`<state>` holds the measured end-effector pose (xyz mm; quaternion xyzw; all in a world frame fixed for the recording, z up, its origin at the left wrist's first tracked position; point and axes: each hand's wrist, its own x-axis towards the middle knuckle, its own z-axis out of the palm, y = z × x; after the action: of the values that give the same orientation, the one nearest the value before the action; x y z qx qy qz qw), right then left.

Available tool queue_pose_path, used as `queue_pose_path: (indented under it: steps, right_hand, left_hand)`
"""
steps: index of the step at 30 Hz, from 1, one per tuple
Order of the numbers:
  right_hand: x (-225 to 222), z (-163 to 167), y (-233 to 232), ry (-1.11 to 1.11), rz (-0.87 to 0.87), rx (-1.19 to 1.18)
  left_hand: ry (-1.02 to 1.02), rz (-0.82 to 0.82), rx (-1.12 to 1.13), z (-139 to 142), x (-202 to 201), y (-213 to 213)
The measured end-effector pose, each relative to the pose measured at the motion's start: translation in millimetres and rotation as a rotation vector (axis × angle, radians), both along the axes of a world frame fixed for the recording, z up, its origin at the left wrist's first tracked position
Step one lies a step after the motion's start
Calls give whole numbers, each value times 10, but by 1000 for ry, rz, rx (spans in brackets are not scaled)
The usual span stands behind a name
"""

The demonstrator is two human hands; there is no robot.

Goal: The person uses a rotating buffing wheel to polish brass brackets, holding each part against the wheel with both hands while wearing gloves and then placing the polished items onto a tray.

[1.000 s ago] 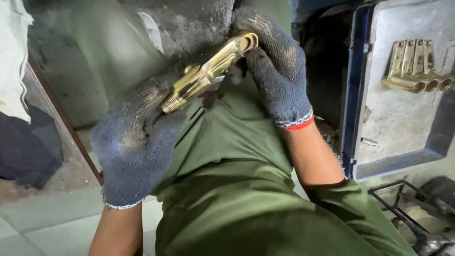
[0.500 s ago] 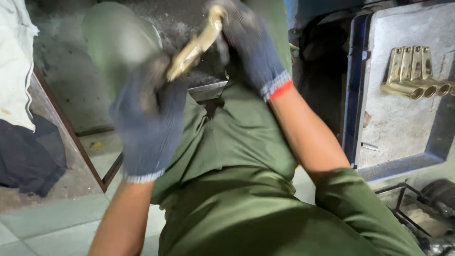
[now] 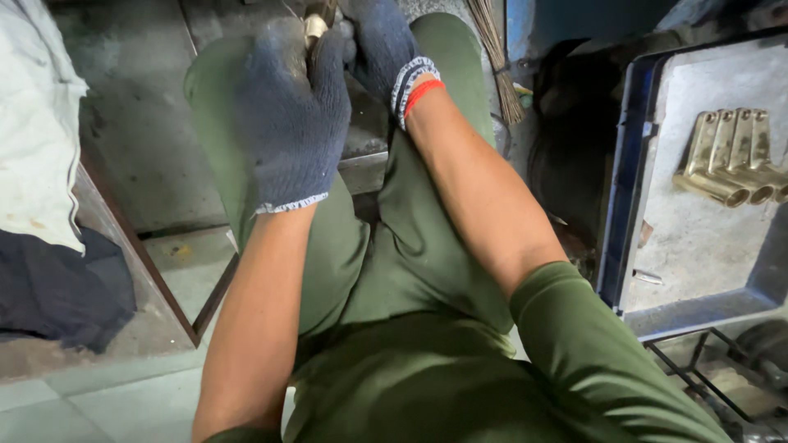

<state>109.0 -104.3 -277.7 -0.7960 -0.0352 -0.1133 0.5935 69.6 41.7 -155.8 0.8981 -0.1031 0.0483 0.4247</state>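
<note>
Seated, green trousers (image 3: 427, 246) filling the middle of the view, both arms stretched toward the far edge. Left hand (image 3: 291, 115), in a dark blue knit glove, clenched round a brass part (image 3: 314, 26), of which only a small pale-gold end peeps out above the glove at the very top. Right hand (image 3: 382, 45), gloved alike with a white-and-red cuff, closed in against the same piece from the right; how much of it is gripped there cannot be told, fingers being cut off by the frame.

Brass part: probably solid cast metal, so heavy for its bulk, stiff, not fragile, smooth enough to slip in bare skin but well held by the knit gloves. Best taken round the thicker body with a full fist, second hand steadying the free end.

To the right, a blue tray (image 3: 624, 213) with a dusty grey floor, carrying a row of finished brass pieces (image 3: 730, 160) lying side by side, touching. Broom bristles (image 3: 497, 66) beyond the right knee. At far left, pale cloth (image 3: 37, 148) over dark cloth (image 3: 57, 287), beside a rusty metal frame (image 3: 139, 254) on the concrete floor (image 3: 139, 123).
</note>
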Motion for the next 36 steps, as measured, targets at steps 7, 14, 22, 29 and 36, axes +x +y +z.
queue_pose_path:
  steps: [7,14,22,29,36]
  right_hand:
    - [14,-56,63,688,-23,1100]
    - [104,26,69,729,9,1208]
    - [80,-5,59,845,-136,1023]
    - [-78,292,50,679,-8,1007]
    - [-956,1097,-150,485,166,907]
  left_hand:
    - [-105,28,129,2,-19,11]
    - [18,116,101,50,4,-70]
    - [-29,88,189,-43,57,-49]
    - [-109,-30,158,391,-57,126]
    - [-182,-170,71,692,-1039,573]
